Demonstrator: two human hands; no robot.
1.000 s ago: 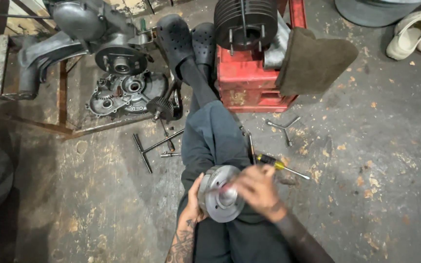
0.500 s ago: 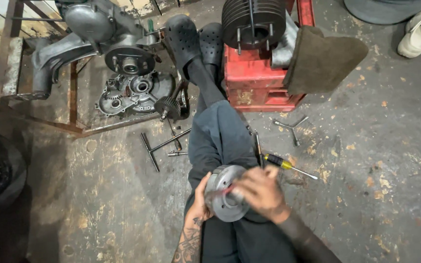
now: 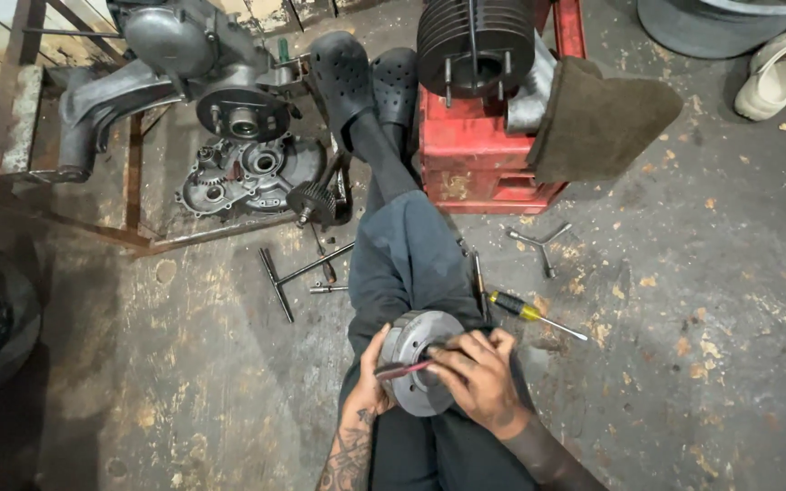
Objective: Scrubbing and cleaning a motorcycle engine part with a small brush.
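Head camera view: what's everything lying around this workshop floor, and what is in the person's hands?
Round metal drum: one, grey, on the lap.
Thin strip: one, reddish, across the drum.
Screwdriver: one, yellow-black handle, floor right of the leg.
T-handle wrench: one, dark, floor left of the leg.
Three-way wrench: one, grey, below the crate.
Crate: one, red, top centre.
Finned cylinder: one, black, on the crate.
Engine casing: one, grey, top left.
Slippers: cream, top right.
Clogs: two, black, on the feet.
Left hand: steadies the drum.
Right hand: holds the strip.
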